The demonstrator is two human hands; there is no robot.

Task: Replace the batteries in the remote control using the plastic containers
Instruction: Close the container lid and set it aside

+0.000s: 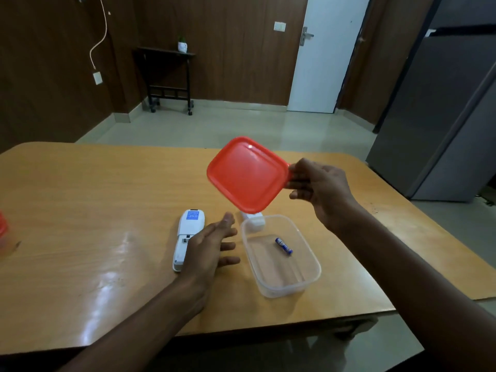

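A clear plastic container (284,284) stands open on the wooden table, with one blue battery (283,246) lying inside it. My right hand (319,187) holds its red lid (247,174) tilted in the air above the container's far end. A white remote control (188,224) lies back side up to the left of the container, its battery bay uncovered. My left hand (209,248) hovers over the remote's lower half with fingers spread, holding nothing. A small white piece (253,220), possibly the battery cover, lies just behind the container, partly hidden by the lid.
A second red-lidded container (2,232) shows at the far left table edge. The table's front edge (241,328) is close to me. A grey refrigerator (442,116) stands to the right; a small dark side table (167,76) and a white door lie beyond.
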